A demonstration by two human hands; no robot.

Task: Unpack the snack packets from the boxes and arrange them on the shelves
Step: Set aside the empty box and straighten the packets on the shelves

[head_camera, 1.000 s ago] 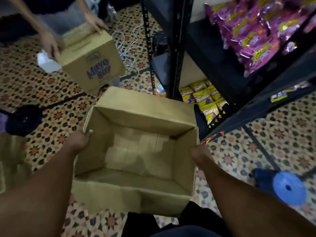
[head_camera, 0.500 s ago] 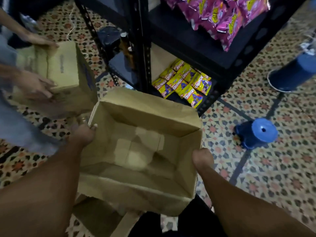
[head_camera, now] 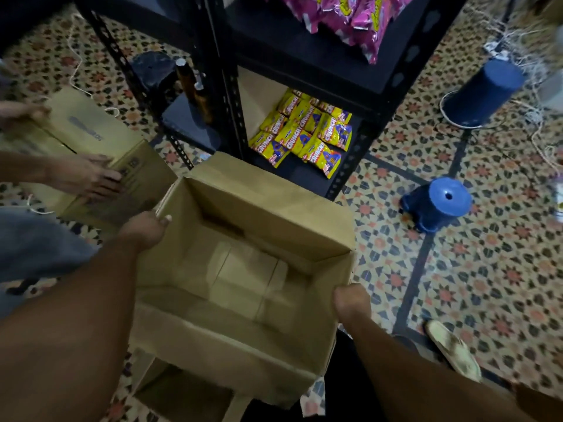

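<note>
I hold an open brown cardboard box [head_camera: 243,300] in front of me; only bare cardboard shows inside it. My left hand [head_camera: 143,229] grips its left rim, thumb over the edge. My right hand [head_camera: 350,303] grips the right wall. Beyond the box stands a black metal shelf unit [head_camera: 304,65]. Yellow snack packets [head_camera: 307,135] lie piled on its bottom shelf. Pink snack packets [head_camera: 350,16] lie on the shelf above.
At the left another person's hands [head_camera: 88,178] hold a second cardboard box [head_camera: 91,141]. Two blue stools, one upright [head_camera: 438,205] and one tipped [head_camera: 484,92], stand on the patterned floor at the right, with string around. A sandal [head_camera: 454,351] lies near my right arm.
The view has swung right and down, so the shelves and blue stools show more. The box has tilted slightly in my hands. The other person's box has dropped lower at the left.
</note>
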